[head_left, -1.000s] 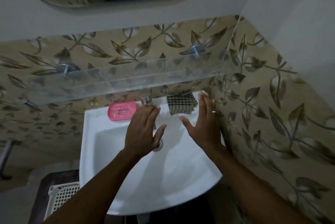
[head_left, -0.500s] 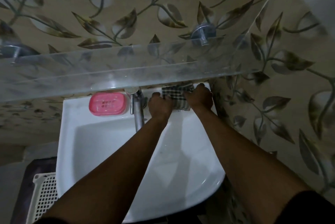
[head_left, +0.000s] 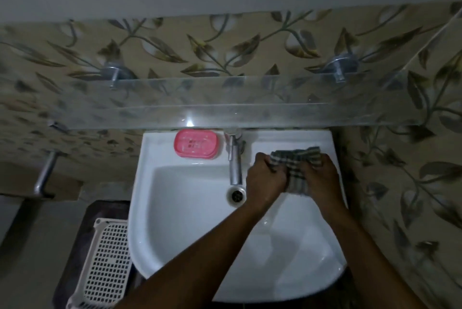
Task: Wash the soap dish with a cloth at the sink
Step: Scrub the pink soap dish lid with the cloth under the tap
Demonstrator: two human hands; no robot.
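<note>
In the head view, your left hand (head_left: 266,176) and right hand (head_left: 321,176) both have the grip pinching the cloth (head_left: 295,166) over the sink (head_left: 187,211). The soap dish (head_left: 195,144) lies apart on the back rim, beyond the tap (head_left: 235,163). If you reach across carelessly, you may knock it off.

The white sink (head_left: 143,183) carries the things. On its back ledge the pink soap dish (head_left: 195,143) lies flat, just left of the metal tap (head_left: 235,158), which stands at the middle of the ledge and reaches over the basin. The checked cloth (head_left: 295,161) is over the right back corner; if it rests on the ledge I cannot tell. On the floor (head_left: 32,246), left of the sink, a white perforated basket (head_left: 105,266) lies on a dark mat (head_left: 82,233)
</note>
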